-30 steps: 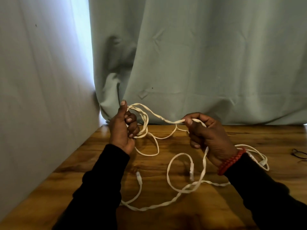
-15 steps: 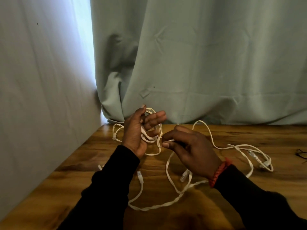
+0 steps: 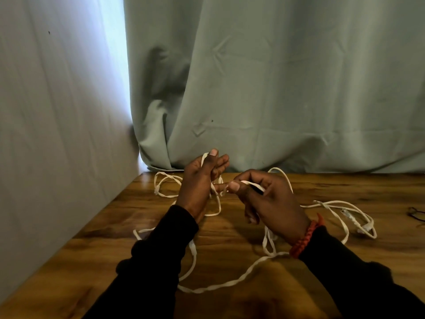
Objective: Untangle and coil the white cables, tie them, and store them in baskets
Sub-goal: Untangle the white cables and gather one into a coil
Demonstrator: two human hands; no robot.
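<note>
My left hand is raised over the table, fingers mostly straight and pointing up and right. A strand of the white cable runs up across my palm under the thumb, and more loops pass just behind the hand; whether the thumb actually pins the strand I cannot tell. My right hand sits just right of it, thumb and forefinger pinching a short stretch of the cable, the other fingers curled beneath. The two hands nearly touch at the fingertips.

The rest of the cable sprawls loose on the table: a loop at the far left near the curtain, a twisted run along the near side between my sleeves, and a bunch with connectors to the right. I wear a red bracelet on my right wrist. A thin dark wire lies at the right edge.
</note>
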